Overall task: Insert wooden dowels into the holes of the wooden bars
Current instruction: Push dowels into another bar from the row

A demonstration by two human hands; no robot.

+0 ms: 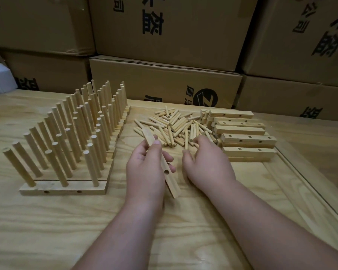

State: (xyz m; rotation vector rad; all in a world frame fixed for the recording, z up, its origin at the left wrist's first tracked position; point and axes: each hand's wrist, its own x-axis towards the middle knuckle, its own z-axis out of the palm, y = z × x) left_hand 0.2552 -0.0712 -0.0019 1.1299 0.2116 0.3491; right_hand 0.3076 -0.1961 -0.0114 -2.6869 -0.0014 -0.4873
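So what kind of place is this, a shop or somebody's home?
Probably a small workshop or packing room, not a home: stacked cardboard boxes line the back, and the wooden table holds a pile of dowels, stacked bars and finished bars.

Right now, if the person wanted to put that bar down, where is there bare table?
Bare tabletop spreads near the camera, below the finished bars with upright dowels and left of the forearms. Another strip lies right of the stacked bars. It is crowded between: the loose dowel pile fills the middle, where the left hand holds the bar.
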